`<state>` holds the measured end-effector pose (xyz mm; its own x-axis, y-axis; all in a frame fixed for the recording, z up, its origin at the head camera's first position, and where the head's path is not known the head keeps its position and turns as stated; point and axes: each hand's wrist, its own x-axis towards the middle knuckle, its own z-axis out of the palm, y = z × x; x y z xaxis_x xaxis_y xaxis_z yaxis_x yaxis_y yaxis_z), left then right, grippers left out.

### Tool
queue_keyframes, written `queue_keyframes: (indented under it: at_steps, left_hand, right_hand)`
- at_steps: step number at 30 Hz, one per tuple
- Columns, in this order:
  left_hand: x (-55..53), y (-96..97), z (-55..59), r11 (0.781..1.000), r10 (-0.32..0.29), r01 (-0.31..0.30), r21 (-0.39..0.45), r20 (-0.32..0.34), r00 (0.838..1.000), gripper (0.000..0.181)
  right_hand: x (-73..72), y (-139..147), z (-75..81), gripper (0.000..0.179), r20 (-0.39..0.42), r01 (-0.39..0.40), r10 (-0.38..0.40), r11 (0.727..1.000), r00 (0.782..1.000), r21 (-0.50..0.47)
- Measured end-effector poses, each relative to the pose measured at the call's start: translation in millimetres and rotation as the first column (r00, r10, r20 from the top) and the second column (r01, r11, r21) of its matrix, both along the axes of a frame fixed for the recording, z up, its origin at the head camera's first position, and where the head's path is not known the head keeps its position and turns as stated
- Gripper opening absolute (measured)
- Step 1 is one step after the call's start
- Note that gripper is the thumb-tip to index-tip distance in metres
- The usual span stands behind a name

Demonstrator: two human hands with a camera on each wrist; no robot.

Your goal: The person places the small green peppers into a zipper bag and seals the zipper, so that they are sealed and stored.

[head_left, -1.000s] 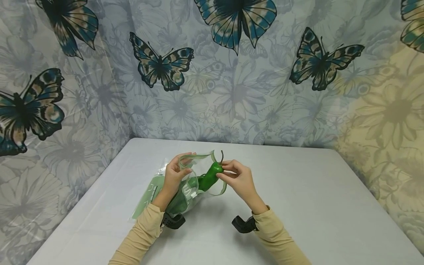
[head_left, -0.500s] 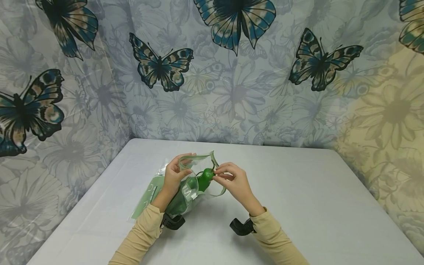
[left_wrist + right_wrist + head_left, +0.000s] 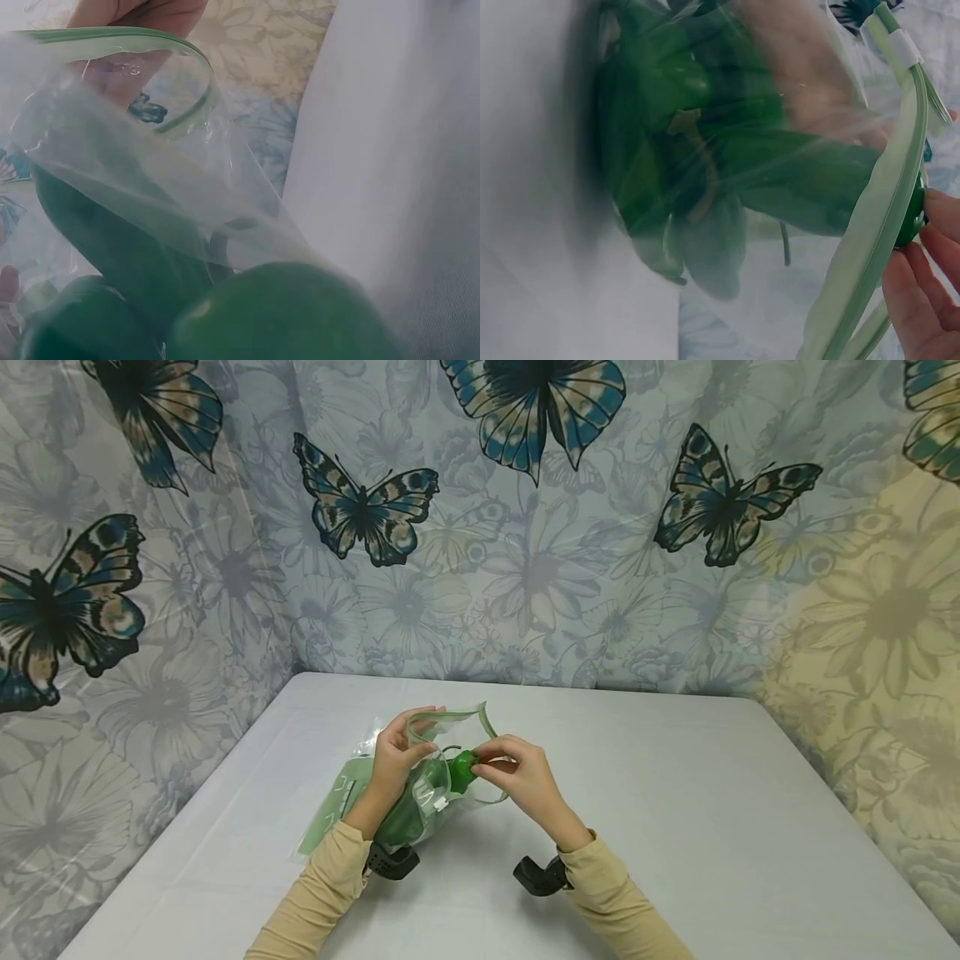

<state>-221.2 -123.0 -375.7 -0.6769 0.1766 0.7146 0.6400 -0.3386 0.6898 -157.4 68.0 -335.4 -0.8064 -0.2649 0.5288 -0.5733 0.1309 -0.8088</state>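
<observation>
My left hand (image 3: 393,764) grips the rim of a clear zip bag (image 3: 336,806) with a green strip, its mouth spread toward the right. A glossy green pepper (image 3: 461,771) sits partly in that mouth, and my right hand (image 3: 521,777) pinches its stem end. The right wrist view shows the same pepper (image 3: 810,180) lying mostly inside the bag, its top at the green zip strip (image 3: 877,217) beside my right fingertips (image 3: 911,300). More green peppers (image 3: 652,97) with curved stems fill the bag. Close up in the left wrist view, rounded green peppers (image 3: 277,319) show through the plastic.
The bag rests on a white table (image 3: 712,818). Behind it hangs a pale floral cloth (image 3: 540,585) with butterfly prints. A black wrist camera (image 3: 393,862) sits at my left cuff, and another black wrist camera (image 3: 540,877) at my right cuff.
My right hand has moved left and slightly down with the pepper, which has slid deeper into the bag. The left hand and bag rim have stayed nearly still.
</observation>
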Motion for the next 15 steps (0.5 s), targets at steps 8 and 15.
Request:
queue_keyframes:
  at_steps: [8,15]
  left_hand:
    - [-0.6,0.3,-1.4,1.000,0.003,-0.003,-0.002,0.007,1.000,0.060]
    - [-0.8,0.0,-1.7,1.000,0.005,-0.005,-0.010,0.019,1.000,0.064]
  right_hand:
    - [0.9,-6,2.8,0.014,-0.035,0.067,-0.064,0.993,0.997,0.097]
    - [-11.6,-4,-15.8,0.012,-0.095,0.138,-0.123,0.976,0.988,0.169]
